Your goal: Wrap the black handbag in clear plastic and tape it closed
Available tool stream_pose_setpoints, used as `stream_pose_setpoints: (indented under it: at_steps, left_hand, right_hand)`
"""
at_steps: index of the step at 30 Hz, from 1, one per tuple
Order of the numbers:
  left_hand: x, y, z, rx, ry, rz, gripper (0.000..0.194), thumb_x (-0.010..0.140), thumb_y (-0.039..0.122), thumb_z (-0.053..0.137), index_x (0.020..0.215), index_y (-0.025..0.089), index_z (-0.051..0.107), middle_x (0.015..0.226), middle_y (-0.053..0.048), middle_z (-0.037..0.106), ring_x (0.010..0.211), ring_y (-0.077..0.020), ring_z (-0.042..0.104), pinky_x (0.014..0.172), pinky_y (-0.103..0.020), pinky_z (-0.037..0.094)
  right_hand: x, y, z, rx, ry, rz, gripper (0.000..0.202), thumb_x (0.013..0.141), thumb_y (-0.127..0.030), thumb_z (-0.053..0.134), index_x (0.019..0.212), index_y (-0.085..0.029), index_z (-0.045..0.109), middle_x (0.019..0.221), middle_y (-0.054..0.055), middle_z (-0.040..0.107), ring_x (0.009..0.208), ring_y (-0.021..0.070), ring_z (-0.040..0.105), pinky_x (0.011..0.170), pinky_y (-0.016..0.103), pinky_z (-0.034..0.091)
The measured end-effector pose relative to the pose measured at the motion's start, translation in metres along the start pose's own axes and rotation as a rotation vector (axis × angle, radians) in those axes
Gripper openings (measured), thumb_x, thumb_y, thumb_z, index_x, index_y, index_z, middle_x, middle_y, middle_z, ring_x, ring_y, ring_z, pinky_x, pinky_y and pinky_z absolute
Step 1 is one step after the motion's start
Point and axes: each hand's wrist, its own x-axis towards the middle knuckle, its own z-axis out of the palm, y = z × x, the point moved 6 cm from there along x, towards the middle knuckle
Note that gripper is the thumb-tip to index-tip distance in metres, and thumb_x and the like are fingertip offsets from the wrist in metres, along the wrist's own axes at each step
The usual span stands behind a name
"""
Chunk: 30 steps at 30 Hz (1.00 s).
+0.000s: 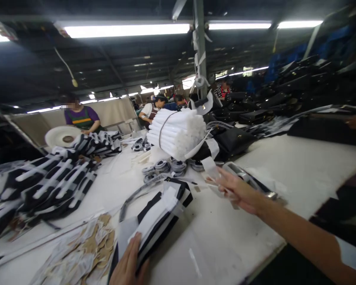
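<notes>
My left hand [127,261] grips the near end of a black handbag [163,229], with its fingers over the top and its thumb at the side. White wrapping sheet [160,209] covers much of the bag, and its wrapped handle [133,196] arches out to the left on the table. Out over the table to the right, my right hand [240,192] pinches a small whitish strip [210,168], which stands up from the fingertips. Just behind that hand lies a grey tape dispenser [252,178], partly hidden by my wrist.
A tied bundle of white rolls [175,132] and coiled grey straps [163,166] lie ahead. Wrapped black bags [56,182] pile up at left, near brown-and-clear scraps [89,249]. Black bags [255,107] heap at back right. A person in purple [83,116] works across the table.
</notes>
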Motion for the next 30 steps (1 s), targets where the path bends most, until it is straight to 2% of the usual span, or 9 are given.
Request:
stream_pose_setpoints:
  at_steps: [4, 6, 8, 10, 16, 21, 24, 26, 30]
  left_hand:
    - [0.006, 0.007, -0.011, 0.030, -0.037, -0.228, 0.065, 0.097, 0.025, 0.058, 0.155, 0.030, 0.030, 0.137, -0.006, 0.065, 0.112, -0.0248, 0.070, 0.092, -0.036, 0.059]
    - [0.010, 0.007, -0.014, 0.020, -0.044, -0.320, 0.061, 0.095, 0.026, 0.060, 0.152, 0.029, 0.037, 0.137, -0.006, 0.065, 0.112, -0.0256, 0.070, 0.086, -0.035, 0.061]
    - [0.012, 0.003, -0.015, 0.004, -0.039, -0.397, 0.060, 0.093, 0.027, 0.063, 0.149, 0.028, 0.041, 0.136, -0.008, 0.065, 0.111, -0.0267, 0.070, 0.081, -0.035, 0.061]
    - [0.014, -0.002, -0.018, -0.016, -0.023, -0.463, 0.060, 0.092, 0.026, 0.065, 0.147, 0.028, 0.044, 0.135, -0.009, 0.066, 0.109, -0.0274, 0.071, 0.077, -0.034, 0.061]
    - [0.014, -0.010, -0.019, -0.056, -0.022, -0.566, 0.058, 0.090, 0.026, 0.068, 0.144, 0.026, 0.047, 0.133, -0.010, 0.067, 0.106, -0.0278, 0.072, 0.076, -0.034, 0.060]
    - [0.019, -0.008, -0.019, -0.073, 0.036, -0.520, 0.058, 0.089, 0.025, 0.069, 0.143, 0.024, 0.048, 0.132, -0.011, 0.068, 0.107, -0.0282, 0.071, 0.083, -0.037, 0.060]
    - [0.024, -0.009, -0.022, -0.081, 0.055, -0.507, 0.061, 0.087, 0.024, 0.072, 0.143, 0.025, 0.049, 0.132, -0.010, 0.067, 0.110, -0.0286, 0.070, 0.084, -0.037, 0.060]
    - [0.027, -0.011, -0.025, -0.092, 0.062, -0.494, 0.063, 0.086, 0.023, 0.073, 0.143, 0.025, 0.049, 0.133, -0.009, 0.067, 0.113, -0.0281, 0.069, 0.088, -0.036, 0.059]
    - [0.029, -0.012, -0.029, -0.087, 0.067, -0.472, 0.063, 0.086, 0.022, 0.074, 0.143, 0.025, 0.048, 0.134, -0.009, 0.067, 0.114, -0.0269, 0.069, 0.092, -0.036, 0.059]
  right_hand:
    - [-0.036, 0.104, 0.026, 0.087, 0.062, 0.366, 0.081, 0.083, -0.028, 0.078, 0.153, -0.029, 0.037, 0.136, 0.006, 0.064, 0.067, 0.0076, 0.058, 0.046, 0.012, 0.045]
    - [-0.047, 0.138, 0.037, 0.089, 0.038, 0.465, 0.082, 0.081, -0.026, 0.079, 0.153, -0.026, 0.038, 0.126, 0.006, 0.069, 0.068, 0.0088, 0.059, 0.049, 0.015, 0.047]
    - [-0.054, 0.158, 0.046, 0.077, -0.026, 0.495, 0.084, 0.079, -0.025, 0.079, 0.152, -0.023, 0.038, 0.110, 0.006, 0.073, 0.068, 0.0101, 0.061, 0.051, 0.016, 0.047]
    - [-0.058, 0.164, 0.051, 0.042, -0.099, 0.489, 0.089, 0.079, -0.027, 0.078, 0.155, -0.020, 0.032, 0.103, 0.006, 0.072, 0.067, 0.0119, 0.062, 0.051, 0.019, 0.048]
    - [-0.060, 0.157, 0.056, -0.068, -0.187, 0.443, 0.098, 0.082, -0.042, 0.078, 0.158, -0.020, 0.020, 0.125, 0.013, 0.066, 0.071, 0.0144, 0.066, 0.062, 0.028, 0.056]
    - [-0.041, 0.172, 0.092, 0.008, -0.155, 0.427, 0.104, 0.079, -0.040, 0.079, 0.159, -0.018, 0.017, 0.119, 0.011, 0.068, 0.085, 0.0188, 0.071, 0.076, 0.032, 0.059]
    - [-0.027, 0.177, 0.111, -0.100, -0.203, 0.343, 0.103, 0.085, -0.051, 0.070, 0.161, -0.016, 0.010, 0.127, 0.015, 0.066, 0.109, 0.0251, 0.069, 0.099, 0.042, 0.054]
    - [-0.025, 0.172, 0.111, -0.348, -0.253, 0.188, 0.096, 0.091, -0.056, 0.060, 0.162, -0.018, 0.008, 0.145, 0.018, 0.054, 0.125, 0.0277, 0.060, 0.112, 0.049, 0.044]
    - [-0.050, 0.152, 0.097, -0.981, -0.262, -0.420, 0.066, 0.097, -0.043, 0.055, 0.158, -0.032, 0.031, 0.166, 0.006, 0.020, 0.151, 0.0320, 0.024, 0.124, 0.058, 0.019]
